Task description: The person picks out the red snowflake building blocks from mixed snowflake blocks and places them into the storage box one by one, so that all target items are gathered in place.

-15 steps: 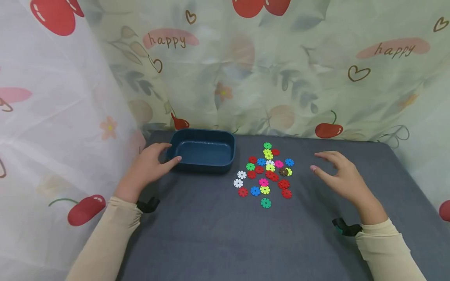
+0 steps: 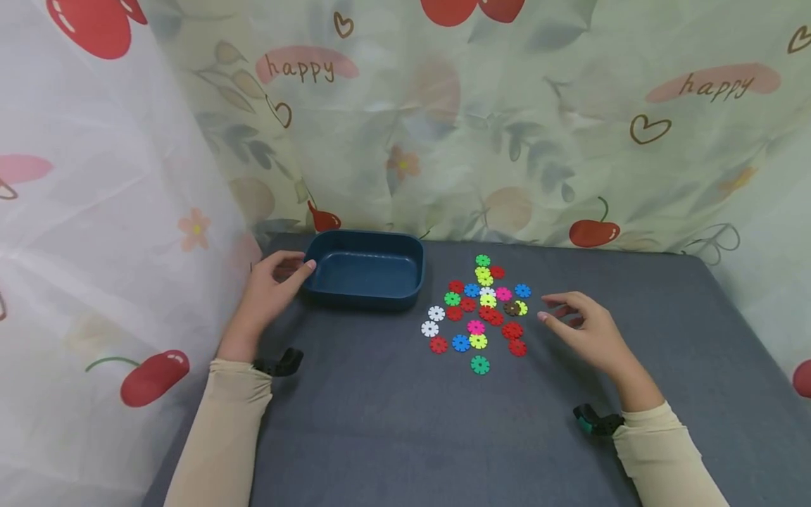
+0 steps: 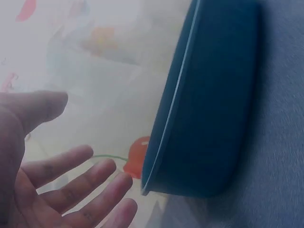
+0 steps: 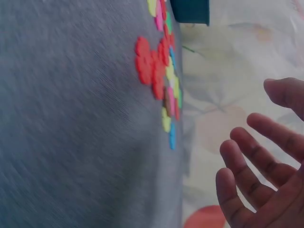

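A dark blue rectangular bin stands at the back left of the table. My left hand is at its left end, fingers loosely spread; in the left wrist view the fingers are apart from the bin's wall and hold nothing. Right of the bin lie several flat, notched plastic discs in red, yellow, blue, white, green, pink and brown, among them a green disc nearest the front. My right hand hovers just right of these discs, empty, its fingers relaxed and thumb toward them. The red discs show in the right wrist view.
A grey cloth covers the table. Behind it hangs a patterned curtain, and another white curtain hangs along the left side. Dark wrist cameras sit on both wrists, such as the right camera.
My right hand has moved left and slightly down, closer to the discs. The left hand has drawn back a little from the bin's rim. Bin and discs lie as before.
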`<state>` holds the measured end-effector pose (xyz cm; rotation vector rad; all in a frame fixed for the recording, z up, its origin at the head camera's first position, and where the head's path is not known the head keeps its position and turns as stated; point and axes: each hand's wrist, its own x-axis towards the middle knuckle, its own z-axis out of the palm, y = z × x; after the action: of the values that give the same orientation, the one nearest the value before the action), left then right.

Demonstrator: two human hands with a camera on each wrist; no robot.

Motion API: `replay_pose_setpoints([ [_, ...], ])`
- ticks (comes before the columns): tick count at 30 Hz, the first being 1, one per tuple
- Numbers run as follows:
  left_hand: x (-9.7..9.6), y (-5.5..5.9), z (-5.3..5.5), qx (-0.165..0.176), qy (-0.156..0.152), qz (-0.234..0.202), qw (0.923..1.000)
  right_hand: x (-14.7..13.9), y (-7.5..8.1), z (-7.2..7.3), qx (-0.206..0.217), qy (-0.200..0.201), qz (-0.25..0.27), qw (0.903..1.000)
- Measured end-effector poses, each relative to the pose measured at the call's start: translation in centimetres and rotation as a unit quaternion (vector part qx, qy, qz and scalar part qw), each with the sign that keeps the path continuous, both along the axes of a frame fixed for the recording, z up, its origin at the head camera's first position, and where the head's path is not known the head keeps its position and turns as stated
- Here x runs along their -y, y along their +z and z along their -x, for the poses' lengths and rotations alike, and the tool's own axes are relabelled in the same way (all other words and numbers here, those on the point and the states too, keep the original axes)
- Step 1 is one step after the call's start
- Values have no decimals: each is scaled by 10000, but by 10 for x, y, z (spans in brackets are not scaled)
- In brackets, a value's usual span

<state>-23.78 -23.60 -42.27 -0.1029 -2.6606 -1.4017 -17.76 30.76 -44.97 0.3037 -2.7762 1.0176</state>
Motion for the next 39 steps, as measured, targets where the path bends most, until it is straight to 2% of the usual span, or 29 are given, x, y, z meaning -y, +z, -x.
replay_pose_setpoints([
  [4,1,-7,8,-184,381,-316,9986,3,-12,4,186,-30,125,9997],
  [7,1,-11,14,-196,626,-574,9962,7,-20,9,231,-50,217,9995],
  [13,4,-16,25,101,985,-1161,9883,16,-29,17,465,-65,296,9985],
  [18,5,-23,30,318,1145,-1430,9826,17,-34,17,688,-106,212,9974],
  [23,4,-30,35,508,1159,-1326,9831,13,-39,15,802,-113,120,9966],
  [31,3,-36,43,520,1161,-1072,9861,10,-36,14,1131,100,71,9935],
  [39,2,-44,47,558,1213,-901,9869,11,-36,15,1190,267,67,9925],
])
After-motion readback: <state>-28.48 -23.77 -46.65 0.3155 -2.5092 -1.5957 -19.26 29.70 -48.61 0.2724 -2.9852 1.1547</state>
